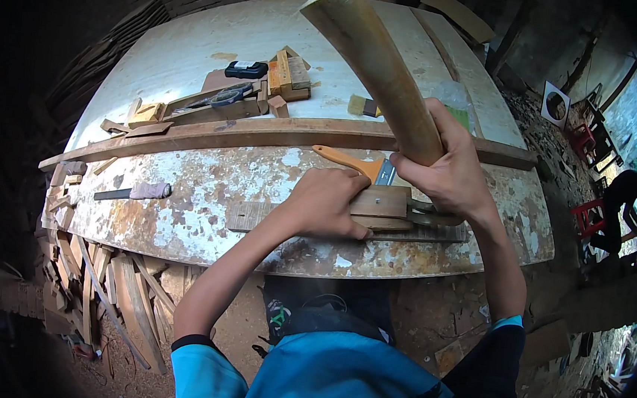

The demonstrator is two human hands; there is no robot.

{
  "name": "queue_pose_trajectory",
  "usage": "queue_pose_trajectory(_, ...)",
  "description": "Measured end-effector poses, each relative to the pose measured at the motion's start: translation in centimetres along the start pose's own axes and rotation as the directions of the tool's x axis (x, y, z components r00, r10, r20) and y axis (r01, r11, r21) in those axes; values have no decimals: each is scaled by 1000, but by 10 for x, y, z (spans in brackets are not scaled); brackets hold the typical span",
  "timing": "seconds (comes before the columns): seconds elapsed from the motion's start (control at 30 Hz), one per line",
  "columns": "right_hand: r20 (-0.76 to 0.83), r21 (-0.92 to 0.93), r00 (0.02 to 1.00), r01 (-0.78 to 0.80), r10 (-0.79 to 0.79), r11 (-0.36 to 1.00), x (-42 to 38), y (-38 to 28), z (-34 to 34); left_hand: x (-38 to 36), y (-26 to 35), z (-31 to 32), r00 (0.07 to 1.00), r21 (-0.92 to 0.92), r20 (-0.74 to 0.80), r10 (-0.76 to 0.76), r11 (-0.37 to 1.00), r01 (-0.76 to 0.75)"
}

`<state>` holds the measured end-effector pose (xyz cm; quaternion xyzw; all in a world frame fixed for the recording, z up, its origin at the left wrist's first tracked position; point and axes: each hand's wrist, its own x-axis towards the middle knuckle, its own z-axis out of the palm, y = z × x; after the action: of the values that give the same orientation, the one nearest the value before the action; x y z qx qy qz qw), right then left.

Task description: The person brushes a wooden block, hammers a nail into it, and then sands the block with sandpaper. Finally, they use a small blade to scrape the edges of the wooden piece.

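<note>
My right hand (448,164) is wrapped round a thick wooden handle (378,65) that slants up toward the camera. Below this hand, dark metal (431,215) shows at the right end of a wooden block (380,202); whether it belongs to the handle is hidden. My left hand (325,203) grips the block's left end, fingers over the top and thumb at the near side. Block and hand rest on a flat grey wooden strip (250,214). Just behind them lies a paintbrush (348,159) with an orange handle, its metal ferrule beside the block.
A long wooden beam (264,133) crosses the stained worktable (196,227). Behind it are wood offcuts (291,77), a black case (245,70) and a second brush (363,106). A cloth-wrapped tool (136,191) lies left. Scrap wood (139,297) leans below; a person (620,211) is far right.
</note>
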<state>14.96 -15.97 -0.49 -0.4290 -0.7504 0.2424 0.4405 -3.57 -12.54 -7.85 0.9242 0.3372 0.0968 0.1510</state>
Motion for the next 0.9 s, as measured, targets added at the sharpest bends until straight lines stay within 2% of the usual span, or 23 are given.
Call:
queue_pose_trajectory(0.03,-20,-6,1000,23,-23,1000,-1,1,0,1,1,-2,1000,3,19,-6,1000,6)
queue_pose_trajectory(0.17,45,-19,997,-67,68,998,1,-7,-2,5,7,-11,988,28,138,-72,997,68)
queue_pose_trajectory(0.23,111,-91,991,-66,76,994,11,-13,1,5,1,-1,998,-35,53,-28,999,30)
queue_pose_trajectory(0.27,226,-169,969,-64,102,984,16,-15,5,3,-2,2,1000,-58,14,-7,998,8)
queue_pose_trajectory(0.3,331,-244,934,-50,132,968,21,-17,8,2,-1,-1,999,-63,48,-26,998,29)
queue_pose_trajectory(0.33,371,-363,928,179,-34,914,22,-9,16,1,1,-4,996,-66,76,-45,997,50)
queue_pose_trajectory(0.37,366,-422,929,214,-50,881,21,-6,18,-1,3,-5,992,-70,107,-67,995,75)
queue_pose_trajectory(0.4,361,-480,930,248,-68,842,18,-3,16,-2,4,-3,997,-25,68,-42,999,44)
queue_pose_trajectory(0.43,360,-536,929,280,-84,797,16,-2,13,-5,2,2,997,-19,-60,48,999,-49)
queue_pose_trajectory(0.47,308,-608,950,156,50,779,15,-6,3,-4,2,4,1000,15,14,-8,1000,7)
queue_pose_trajectory(0.5,217,-587,972,60,86,807,12,-6,-8,-5,7,-1,994,47,83,-67,997,63)
queue_pose_trajectory(0.53,130,-558,983,-35,129,829,6,-3,-21,-7,5,2,998,33,42,-54,998,53)
queue_pose_trajectory(0.6,-77,-543,996,-86,52,835,-11,23,-42,-8,4,3,997,15,50,-59,998,58)
queue_pose_trajectory(0.7,-234,-516,961,3,-144,857,-49,63,-62,-5,5,6,998,25,26,-63,998,62)
queue_pose_trajectory(0.73,-223,-571,945,71,-238,818,-64,80,-69,-6,6,8,998,35,18,-65,997,65)
queue_pose_trajectory(0.77,-208,-622,922,134,-328,772,-80,98,-74,-8,7,12,986,138,-160,45,990,-23)
queue_pose_trajectory(0.8,-156,-659,907,199,-391,726,-95,116,-81,-11,7,16,932,255,-321,170,963,-87)
queue_pose_trajectory(0.83,-101,-689,886,265,-452,674,-108,127,-87,-13,7,18,839,379,-454,301,917,-123)
queue_pose_trajectory(0.87,-51,-695,878,312,-476,648,-118,127,-89,-16,12,15,906,276,-380,187,958,-82)
queue_pose_trajectory(0.9,1,-696,865,361,-501,621,-127,128,-90,-16,13,15,933,228,-327,153,970,-80)
